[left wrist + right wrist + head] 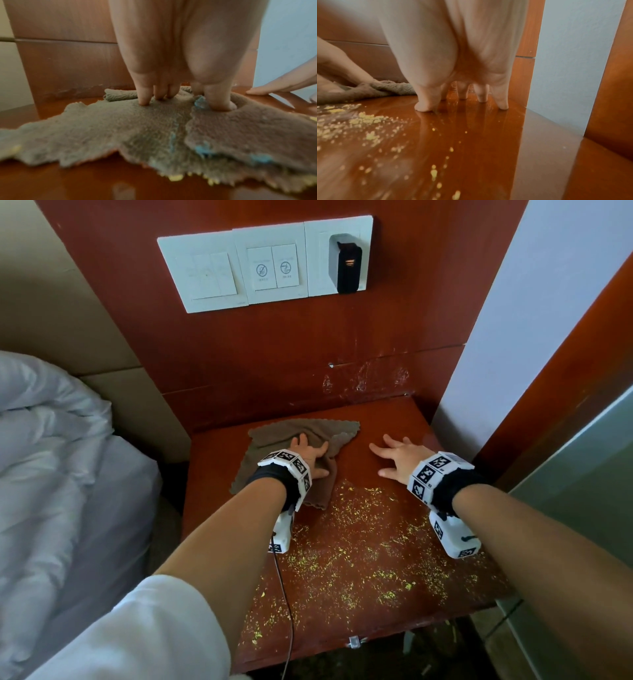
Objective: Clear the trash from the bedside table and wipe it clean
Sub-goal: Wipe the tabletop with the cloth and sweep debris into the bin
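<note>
A brown cloth [274,436] [137,128] [385,89] lies spread at the back left of the reddish wooden bedside table [394,426] [479,135]. My left hand [308,453] [180,97] presses down on it with straight, spread fingers. My right hand [394,455] [462,100] rests on the bare tabletop to the right of the cloth, fingertips spread and touching the wood. Yellow crumbs [359,542] [359,120] are scattered over the front half of the table, just behind both wrists. A few crumbs stick to the cloth's near edge [175,177].
A white wall [513,337] closes the table's right side and a wood panel with switch plates [239,268] and a plugged charger [347,265] stands behind. A bed with white bedding [51,457] lies left. A cable [287,611] hangs over the front edge.
</note>
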A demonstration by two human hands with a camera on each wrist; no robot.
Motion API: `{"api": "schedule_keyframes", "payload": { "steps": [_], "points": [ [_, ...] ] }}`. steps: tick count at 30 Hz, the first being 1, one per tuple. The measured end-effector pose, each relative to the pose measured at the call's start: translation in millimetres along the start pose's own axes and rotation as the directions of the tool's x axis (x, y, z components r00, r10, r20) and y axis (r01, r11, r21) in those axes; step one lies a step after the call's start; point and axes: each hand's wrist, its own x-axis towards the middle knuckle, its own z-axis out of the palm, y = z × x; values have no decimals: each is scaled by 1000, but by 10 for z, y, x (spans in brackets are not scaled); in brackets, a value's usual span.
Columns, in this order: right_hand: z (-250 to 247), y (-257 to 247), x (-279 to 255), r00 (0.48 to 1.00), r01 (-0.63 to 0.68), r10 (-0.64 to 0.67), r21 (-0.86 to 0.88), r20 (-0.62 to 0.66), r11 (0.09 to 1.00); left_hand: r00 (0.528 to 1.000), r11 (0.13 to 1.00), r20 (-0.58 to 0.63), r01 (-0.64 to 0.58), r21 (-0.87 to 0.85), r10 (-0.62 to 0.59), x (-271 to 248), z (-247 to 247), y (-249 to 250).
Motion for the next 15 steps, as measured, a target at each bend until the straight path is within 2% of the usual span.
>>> {"api": "schedule_keyframes", "payload": {
  "steps": [15],
  "points": [
    [-15, 9, 80, 1000, -8, 8, 5, 8, 1000, 999, 999, -30, -21, 39, 22, 344, -188, 63]
  ]
}}
